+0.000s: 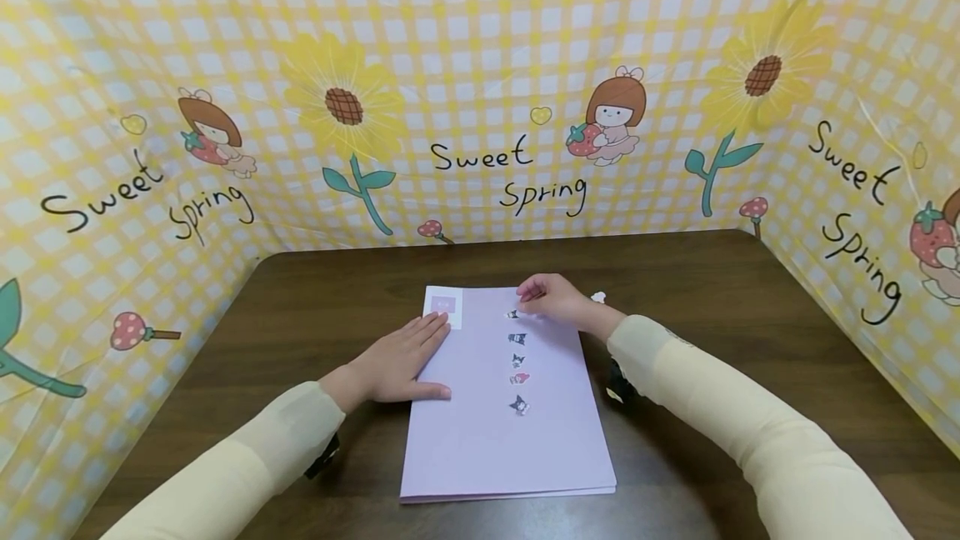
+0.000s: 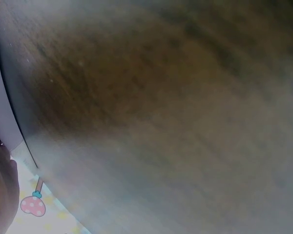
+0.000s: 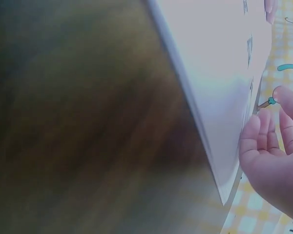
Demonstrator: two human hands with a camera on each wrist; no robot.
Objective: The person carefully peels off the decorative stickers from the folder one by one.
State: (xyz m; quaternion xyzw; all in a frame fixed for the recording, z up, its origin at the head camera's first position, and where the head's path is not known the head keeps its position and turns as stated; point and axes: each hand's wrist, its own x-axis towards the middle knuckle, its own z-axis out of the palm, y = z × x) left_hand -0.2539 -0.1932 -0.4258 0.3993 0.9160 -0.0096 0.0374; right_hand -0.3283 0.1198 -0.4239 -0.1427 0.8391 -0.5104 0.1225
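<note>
A light purple sheet or folder [image 1: 502,457] lies on the table with a column of small cartoon stickers, one of them a dark figure [image 1: 519,405]. My left hand [image 1: 401,357] rests on its left edge, thumb spread, fingertips at a white card with a purple square [image 1: 444,305] in the top left corner. Above the topmost sticker [image 1: 513,315], near the upper right edge, is my right hand [image 1: 555,300], its fingers loosely bent. The right wrist view shows the bent fingers [image 3: 271,141] with a gap to the thumb; no object is visible between them.
A small white piece [image 1: 598,297] lies on the brown wooden table [image 1: 315,290] just right of the right wrist. Yellow checked cloth [image 1: 480,65] with flowers and figures surrounds the back and both sides of the table.
</note>
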